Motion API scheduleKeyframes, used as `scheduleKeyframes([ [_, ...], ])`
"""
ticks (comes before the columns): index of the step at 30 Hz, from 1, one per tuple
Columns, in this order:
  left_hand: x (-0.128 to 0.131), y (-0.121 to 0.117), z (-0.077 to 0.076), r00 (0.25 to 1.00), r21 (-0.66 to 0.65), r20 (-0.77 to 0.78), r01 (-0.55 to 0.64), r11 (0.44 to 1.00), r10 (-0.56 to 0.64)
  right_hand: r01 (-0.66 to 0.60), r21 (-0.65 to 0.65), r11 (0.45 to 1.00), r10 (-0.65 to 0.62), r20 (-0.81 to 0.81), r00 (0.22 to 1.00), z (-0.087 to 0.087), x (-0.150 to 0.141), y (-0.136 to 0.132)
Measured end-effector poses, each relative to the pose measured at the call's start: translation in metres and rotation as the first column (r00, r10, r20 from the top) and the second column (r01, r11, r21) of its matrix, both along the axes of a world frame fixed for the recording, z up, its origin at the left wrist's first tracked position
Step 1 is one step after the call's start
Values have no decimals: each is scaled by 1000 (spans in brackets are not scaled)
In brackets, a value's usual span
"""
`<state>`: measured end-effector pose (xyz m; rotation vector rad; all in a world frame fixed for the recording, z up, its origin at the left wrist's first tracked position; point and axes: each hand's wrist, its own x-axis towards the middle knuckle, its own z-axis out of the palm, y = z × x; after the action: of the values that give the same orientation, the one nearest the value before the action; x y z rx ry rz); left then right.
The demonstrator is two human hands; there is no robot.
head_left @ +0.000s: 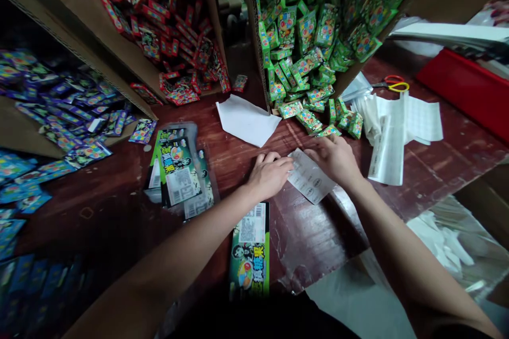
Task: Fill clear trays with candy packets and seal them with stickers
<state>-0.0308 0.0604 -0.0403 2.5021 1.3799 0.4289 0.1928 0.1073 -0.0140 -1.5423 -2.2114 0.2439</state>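
Note:
A pale sheet of round stickers lies tilted on the table between my hands, with dark printed marks in its circles. My left hand has its fingers bent onto the sheet's left edge. At the upper right edge of the sheet is my right hand, its thumb and fingers drawn together; the fingertips are partly hidden. Below my left forearm lies a green and black printed candy package with a barcode label. Several similar packages in clear plastic lie in a pile on the left.
Cardboard boxes hold red candy packets, green packets and purple packets. Some green packets spill onto the table. White paper lies ahead. On the right are yellow-and-red-handled scissors, sticker strips and a red tray.

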Motion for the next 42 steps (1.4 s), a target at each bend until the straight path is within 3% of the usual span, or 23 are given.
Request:
scheduleKeyframes([
  [3, 0, -1, -1, 1000, 1, 5, -2, 1000, 2, 1, 25, 1000, -6, 191, 982, -1, -11, -1],
  [6, 2, -1, 0, 1000, 5, 14, -2, 1000, 2, -40, -1, 999, 39, 185, 982, -1, -19, -8],
  [10, 0, -1, 2, 1000, -15, 16, 4, 1000, -4, -197, -53, 979, 190, -108, 976, 14, -18, -27],
  [13, -19, -8, 9, 998, 12, 68, 11, 1000, -12, -237, -53, 970, 211, -304, 929, 30, -9, -43],
  [16, -49, -25, 19, 982, 19, 162, -101, 995, 97, -132, -13, 991, 125, -232, 965, 35, -1, -46],
  [19, -67, -41, 25, 972, -58, 174, -150, 987, 158, 63, 86, 994, -65, 27, 998, 24, -1, -35],
  [23, -48, -39, 22, 992, -54, 116, -44, 998, 50, 141, 114, 983, -167, 274, 947, 7, -17, -17],
  [29, -4, -3, 12, 992, 39, -6, 123, 992, -123, 156, 60, 986, -167, 291, 942, 0, -36, -18],
  [34, -2, 4, 4, 993, 9, -39, 108, 994, -107, -6, -70, 998, 12, 90, 996, 0, -22, -24],
  [36, -3, 4, 1, 994, 4, -27, 107, 994, -107, -13, -53, 998, 15, 32, 999, 2, -15, -22],
  [40, -5, 3, -1, 995, 8, -13, 104, 995, -104, 135, 51, 990, -142, 201, 969, 5, -13, -13],
  [42, -5, 2, 1, 995, 18, -17, 95, 995, -95, 110, 21, 994, -112, 246, 963, 4, -18, -13],
])
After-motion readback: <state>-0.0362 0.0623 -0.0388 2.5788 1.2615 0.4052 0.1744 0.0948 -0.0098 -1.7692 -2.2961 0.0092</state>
